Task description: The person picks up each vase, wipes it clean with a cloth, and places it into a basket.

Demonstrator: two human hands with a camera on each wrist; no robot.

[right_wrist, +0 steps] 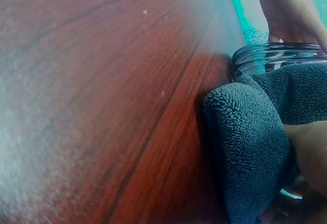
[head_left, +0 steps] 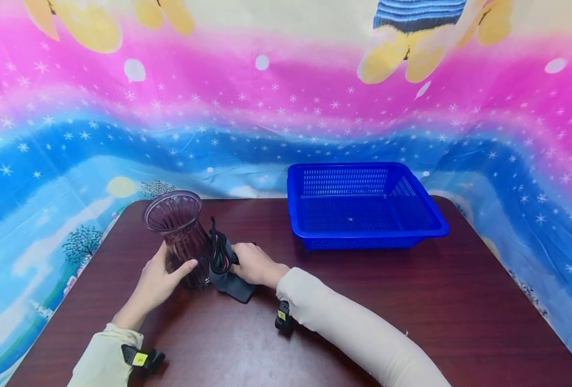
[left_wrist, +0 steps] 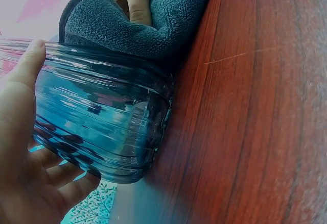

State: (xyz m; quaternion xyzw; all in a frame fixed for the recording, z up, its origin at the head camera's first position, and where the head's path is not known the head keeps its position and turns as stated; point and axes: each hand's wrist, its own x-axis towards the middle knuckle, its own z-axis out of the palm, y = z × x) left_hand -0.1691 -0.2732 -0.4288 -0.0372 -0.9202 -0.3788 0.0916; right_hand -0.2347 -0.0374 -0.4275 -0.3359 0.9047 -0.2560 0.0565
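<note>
A purple-tinted, ribbed glass vase (head_left: 189, 244) with a flared rim is at the left of the table, its mouth up and leaning left in the head view. My left hand (head_left: 156, 279) grips its side, thumb on the near face and fingers around the far side, as the left wrist view shows. Against the vase's right side lies a dark grey fleecy towel (left_wrist: 122, 27), bunched and folded. My right hand (head_left: 254, 263) holds the towel, with part of its fingers hidden in the folds. The towel (right_wrist: 250, 147) covers part of the vase (right_wrist: 271, 55) in the right wrist view.
A blue plastic basket (head_left: 363, 236) with slotted walls stands at the table's back right. The dark red-brown wooden table (head_left: 411, 301) carries everything. Behind it hangs a colourful printed cloth (head_left: 247, 129). Each wrist wears a small black camera.
</note>
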